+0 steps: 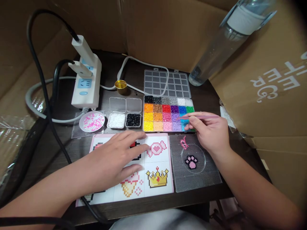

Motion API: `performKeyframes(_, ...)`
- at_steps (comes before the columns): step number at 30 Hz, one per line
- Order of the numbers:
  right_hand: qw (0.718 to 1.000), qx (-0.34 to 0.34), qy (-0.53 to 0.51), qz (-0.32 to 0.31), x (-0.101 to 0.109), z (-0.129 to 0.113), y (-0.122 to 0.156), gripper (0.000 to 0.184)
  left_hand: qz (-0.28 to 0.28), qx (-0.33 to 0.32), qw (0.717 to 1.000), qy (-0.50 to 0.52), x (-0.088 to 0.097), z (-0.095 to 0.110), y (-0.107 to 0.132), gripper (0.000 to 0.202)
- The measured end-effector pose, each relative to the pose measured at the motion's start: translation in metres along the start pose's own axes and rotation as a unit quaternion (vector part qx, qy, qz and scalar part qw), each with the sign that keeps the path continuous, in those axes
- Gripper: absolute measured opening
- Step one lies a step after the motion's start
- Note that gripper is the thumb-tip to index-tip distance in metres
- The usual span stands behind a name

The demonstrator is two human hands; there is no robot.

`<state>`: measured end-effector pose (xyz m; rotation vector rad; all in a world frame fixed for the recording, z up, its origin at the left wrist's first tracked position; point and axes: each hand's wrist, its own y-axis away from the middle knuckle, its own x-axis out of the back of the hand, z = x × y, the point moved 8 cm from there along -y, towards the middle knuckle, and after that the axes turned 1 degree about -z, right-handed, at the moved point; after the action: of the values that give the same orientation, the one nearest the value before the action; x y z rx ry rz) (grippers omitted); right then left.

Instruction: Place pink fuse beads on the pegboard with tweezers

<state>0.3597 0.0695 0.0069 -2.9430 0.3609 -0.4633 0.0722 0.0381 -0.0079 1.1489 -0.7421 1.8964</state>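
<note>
My right hand [212, 131] pinches a pair of pink tweezers [203, 117], whose tips point left over the purple and blue compartments of the bead box [162, 117]. My left hand [120, 155] lies with fingers spread on the pattern sheet [158, 172], covering part of its printed pixel pictures. A candy and a crown show beside its fingers. Right of the sheet is a clear pegboard [177, 179]. On it sit a pink and black paw made of beads [191, 162] and a smaller pink bead piece [184, 142]. Whether the tweezers hold a bead is too small to tell.
Two small boxes hold white beads [116, 120] and black beads [133, 120]. Left of them stands a dish of pink and white beads [92, 121]. Behind are a gold cup [121, 86], a power strip [86, 83] with cables, and a tilted bottle [218, 48]. Cardboard walls [155, 35] surround the table.
</note>
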Motion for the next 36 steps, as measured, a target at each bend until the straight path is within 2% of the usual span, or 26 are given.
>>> performKeyframes(9, 1.0, -0.005, -0.022, 0.002, 0.0, 0.007, -0.001, 0.008, -0.007, -0.001, 1.0, -0.003, -0.002, -0.001, 0.001, 0.044)
performKeyframes(17, 1.0, -0.011, -0.023, -0.005, -0.001, 0.009, -0.002, 0.023, -0.024, 0.004, 1.0, -0.002, -0.004, -0.004, 0.004, 0.046)
performKeyframes(27, 0.999, -0.026, -0.026, -0.005, -0.002, 0.01, 0.0, 0.018, -0.016, 0.022, 1.0, 0.0, -0.006, -0.002, 0.004, 0.046)
performKeyframes(30, 0.999, -0.019, -0.04, 0.002, 0.002, 0.01, -0.003, 0.019, -0.003, 0.022, 1.0, 0.004, -0.004, -0.004, 0.004, 0.045)
performKeyframes(36, 0.994, 0.006, -0.106, 0.017, 0.017, 0.006, -0.012, 0.024, -0.037, 0.022, 0.999, -0.005, -0.006, -0.009, 0.005, 0.046)
